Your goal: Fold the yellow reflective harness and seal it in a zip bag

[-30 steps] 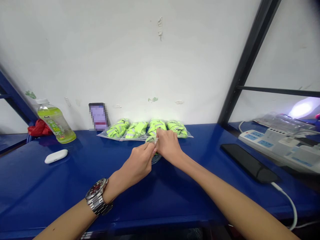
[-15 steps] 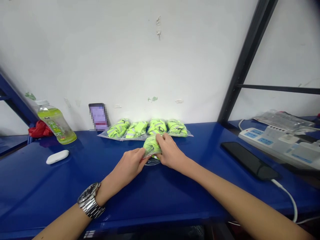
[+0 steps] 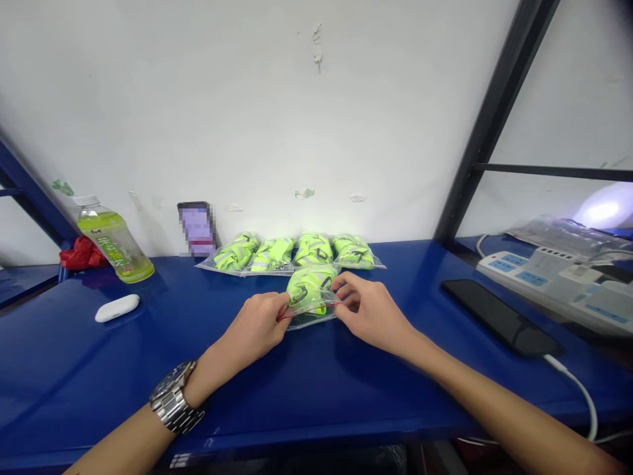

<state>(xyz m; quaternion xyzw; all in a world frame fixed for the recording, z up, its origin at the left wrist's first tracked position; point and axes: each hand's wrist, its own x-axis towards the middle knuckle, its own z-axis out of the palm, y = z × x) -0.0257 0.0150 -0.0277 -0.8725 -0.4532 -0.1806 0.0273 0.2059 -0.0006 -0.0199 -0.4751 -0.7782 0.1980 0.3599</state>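
Pinching the red zip strip of the clear bag point(image 3: 312, 298), the left hand point(image 3: 254, 330) fingers stay closed on its left end while the right hand point(image 3: 368, 315) grips the right end. Sealing well probably means pressing evenly along the strip. The bag lies on the blue worktop point(image 3: 148, 369), just before four packed bags point(image 3: 291, 252).

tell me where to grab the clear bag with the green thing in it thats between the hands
Best taken by its flat near edge, the strip with the red zip line, coming from the person's side. The clear bag lies on the blue table with its bulging green contents toward the wall, so that edge is thin enough to pinch. The left hand and right hand already pinch its two ends.
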